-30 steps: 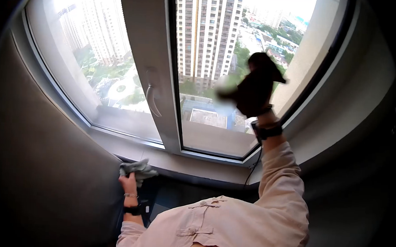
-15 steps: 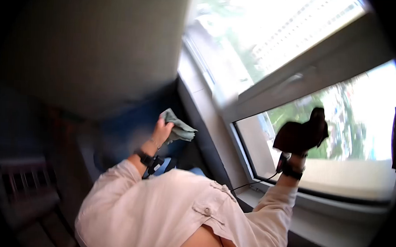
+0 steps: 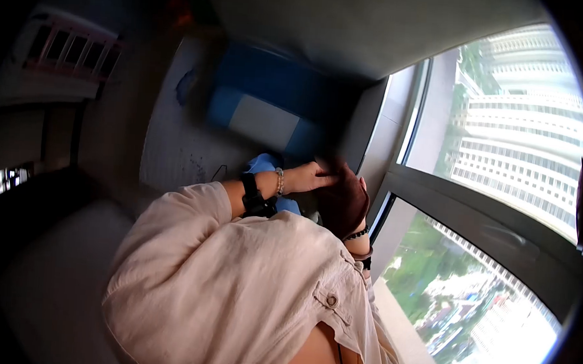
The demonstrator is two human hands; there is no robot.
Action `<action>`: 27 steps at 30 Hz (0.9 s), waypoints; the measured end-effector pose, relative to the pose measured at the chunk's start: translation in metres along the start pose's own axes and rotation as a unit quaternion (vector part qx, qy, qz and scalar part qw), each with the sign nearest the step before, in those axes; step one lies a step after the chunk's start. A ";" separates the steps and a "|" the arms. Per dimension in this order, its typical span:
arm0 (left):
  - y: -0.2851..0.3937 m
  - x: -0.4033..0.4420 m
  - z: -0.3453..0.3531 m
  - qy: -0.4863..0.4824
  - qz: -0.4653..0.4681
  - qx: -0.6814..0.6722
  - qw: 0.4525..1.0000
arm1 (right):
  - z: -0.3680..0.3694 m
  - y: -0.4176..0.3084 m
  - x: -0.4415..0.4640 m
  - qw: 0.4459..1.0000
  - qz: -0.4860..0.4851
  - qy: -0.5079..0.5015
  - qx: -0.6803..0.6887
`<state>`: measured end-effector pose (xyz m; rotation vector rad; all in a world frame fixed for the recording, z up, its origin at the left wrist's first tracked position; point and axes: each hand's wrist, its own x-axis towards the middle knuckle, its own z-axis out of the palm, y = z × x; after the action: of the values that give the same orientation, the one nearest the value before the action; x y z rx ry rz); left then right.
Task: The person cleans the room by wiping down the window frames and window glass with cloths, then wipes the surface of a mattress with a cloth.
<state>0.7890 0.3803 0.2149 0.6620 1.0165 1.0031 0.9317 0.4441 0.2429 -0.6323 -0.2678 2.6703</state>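
A dark brown cloth [image 3: 344, 201] is bunched between my two hands, close in front of my chest. The fingers of my left hand [image 3: 307, 177] close on its left edge. My right hand [image 3: 362, 184] is mostly covered by the same cloth, with only a fingertip and the wrist showing. Below the left hand, a small grey-green patch of cloth [image 3: 313, 213] peeks out; what holds it is hidden.
To the right is a window with a grey frame [image 3: 462, 201] and tall buildings outside. A pale ledge [image 3: 386, 114] runs beside it. Ahead on the floor lies a blue and white object [image 3: 265, 121]. A pink slatted item [image 3: 74, 50] stands far left.
My right hand has come off the window pane with the brown cloth, and both hands have met in front of me. The view has swung, and the grey-green cloth is now mostly hidden.
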 end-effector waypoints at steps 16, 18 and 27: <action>-0.011 -0.052 -0.049 0.033 0.100 0.047 0.993 | 0.044 0.006 0.043 0.652 -0.154 -0.136 -0.730; 0.000 -0.067 -0.078 0.028 0.077 0.061 0.995 | 0.040 0.011 0.054 0.652 -0.144 -0.089 -0.739; 0.028 -0.132 -0.181 0.232 0.131 0.157 0.951 | 0.111 0.085 0.160 0.982 -0.003 -0.020 -0.185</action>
<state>0.5903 0.2733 0.2152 0.8599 1.5526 1.2772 0.7208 0.4213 0.2552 -0.6838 -0.7891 2.6487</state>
